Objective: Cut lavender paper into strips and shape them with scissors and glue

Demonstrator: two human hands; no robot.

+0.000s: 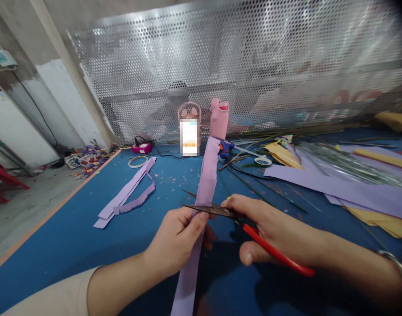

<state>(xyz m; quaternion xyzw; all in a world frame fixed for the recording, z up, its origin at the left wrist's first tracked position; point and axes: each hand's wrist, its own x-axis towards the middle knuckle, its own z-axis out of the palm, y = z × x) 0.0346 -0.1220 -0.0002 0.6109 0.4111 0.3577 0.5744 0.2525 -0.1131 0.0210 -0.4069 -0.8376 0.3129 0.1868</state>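
Note:
My left hand (176, 237) pinches a long lilac paper strip (208, 175) between thumb and fingers. The strip rises above that hand and hangs down below it, and its upper right edge looks uneven. In my right hand (269, 224) is a pair of scissors (273, 250) with red handles and dark blades. The blades are parted and lie across the strip just above my left thumb. Part of the strip is hidden behind my left hand.
Lilac strips (125, 193) lie at left on the blue table (82, 245), near a tape roll (138, 162). A pink bottle (219, 120) and a blue glue gun (225, 149) stand behind. Lilac sheets (345, 188), yellow paper (375, 219) and green stems (345, 162) spread at right.

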